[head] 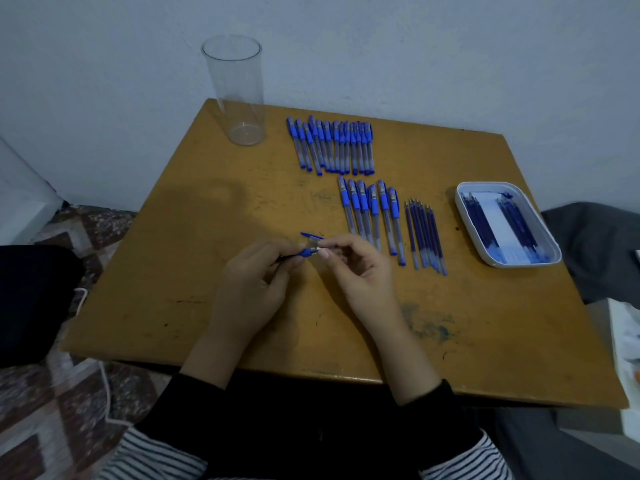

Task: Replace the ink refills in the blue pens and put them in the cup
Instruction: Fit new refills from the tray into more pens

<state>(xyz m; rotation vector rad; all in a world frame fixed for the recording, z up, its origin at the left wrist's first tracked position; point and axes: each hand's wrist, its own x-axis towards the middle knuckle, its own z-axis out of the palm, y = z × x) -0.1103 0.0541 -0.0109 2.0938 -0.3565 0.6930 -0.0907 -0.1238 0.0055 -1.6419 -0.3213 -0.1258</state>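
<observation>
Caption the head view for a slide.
Left hand and right hand pinch a blue pen over the table; capped pens, refills and empty cup beyond.

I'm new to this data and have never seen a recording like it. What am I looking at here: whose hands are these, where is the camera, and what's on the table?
There is no machine here: a person works with bare hands, and the single picture comes from a camera on their head, looking forward and down. The left hand and the right hand meet over a wooden table, both pinching a small blue pen part in their fingers; exactly what part is hard to tell. Just behind lies a loose blue cap. Farther back is a row of blue pens, nearer a second group of pens, with loose refills beside it. A white tray on the right holds more refills. The clear cup at the far left corner is empty.
</observation>
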